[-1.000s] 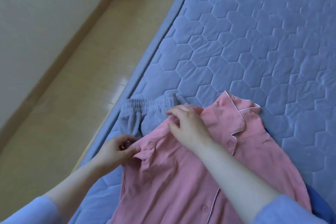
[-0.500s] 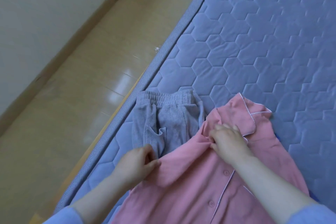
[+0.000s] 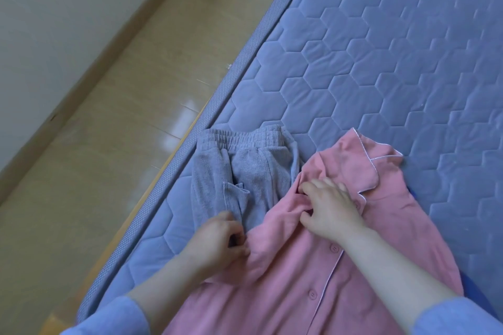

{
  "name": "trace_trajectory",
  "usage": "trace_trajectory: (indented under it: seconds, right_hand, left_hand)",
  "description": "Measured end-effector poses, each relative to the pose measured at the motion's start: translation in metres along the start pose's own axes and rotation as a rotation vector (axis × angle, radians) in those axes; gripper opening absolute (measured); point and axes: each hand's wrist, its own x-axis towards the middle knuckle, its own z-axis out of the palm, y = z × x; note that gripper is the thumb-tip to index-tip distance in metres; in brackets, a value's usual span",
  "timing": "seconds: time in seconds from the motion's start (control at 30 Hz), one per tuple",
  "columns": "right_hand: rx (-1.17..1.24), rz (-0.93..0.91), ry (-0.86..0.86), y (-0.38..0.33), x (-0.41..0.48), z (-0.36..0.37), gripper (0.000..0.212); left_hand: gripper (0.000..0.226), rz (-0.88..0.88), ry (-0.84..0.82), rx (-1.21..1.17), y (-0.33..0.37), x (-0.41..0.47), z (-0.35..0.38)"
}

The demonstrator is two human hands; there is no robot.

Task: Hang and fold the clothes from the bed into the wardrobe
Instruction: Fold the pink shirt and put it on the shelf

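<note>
The trousers (image 3: 253, 168) are lying by the left edge of the bed (image 3: 381, 62), waistband farthest from the person. The pyjama shirt (image 3: 313, 280) is lying just right of them, overlapping their near end. The left grip (image 3: 217, 242) is pinching the shirt's left edge; the right grip (image 3: 329, 207) is bunching cloth below the collar. The floor (image 3: 136, 117) is stretching left of the bed, the wall (image 3: 54, 22) beyond.

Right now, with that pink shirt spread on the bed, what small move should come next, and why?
Probably fold one side of the pink shirt inward. The left grip pinches its edge by the grey trousers, and the right grip holds a fold near the collar, so carrying that edge across the buttoned front looks like the natural next move.
</note>
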Motion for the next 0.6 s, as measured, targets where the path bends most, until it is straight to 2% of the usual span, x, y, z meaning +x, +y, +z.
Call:
trace_trajectory:
  seconds: [0.1,0.17,0.23,0.3,0.37,0.47,0.6]
  right_hand:
    - [0.054,-0.017,0.033,0.002,0.000,0.000,0.024]
    - [0.065,-0.053,0.040,0.006,0.000,-0.002,0.023]
    - [0.078,-0.110,0.057,0.013,-0.001,-0.006,0.017]
    - [0.163,-0.173,0.110,0.017,-0.004,-0.012,0.008]
    - [0.242,-0.220,0.159,0.021,-0.010,-0.016,0.005]
    - [0.273,-0.233,0.227,0.025,-0.020,-0.016,0.007]
    - [0.301,-0.158,0.300,0.031,-0.029,-0.017,0.006]
  left_hand:
    - [0.020,0.006,0.060,-0.142,0.013,0.005,0.007]
    - [0.043,-0.024,0.022,-0.237,0.019,0.012,0.008]
    - [0.066,-0.001,-0.066,-0.187,0.027,0.020,0.008]
    - [0.072,0.034,-0.101,-0.053,0.036,0.028,0.009]
    - [0.062,0.050,-0.086,-0.043,0.048,0.039,0.006]
    - [0.031,0.055,-0.054,-0.066,0.059,0.053,-0.002]
    - [0.035,0.037,-0.157,-0.357,0.060,0.050,-0.009]
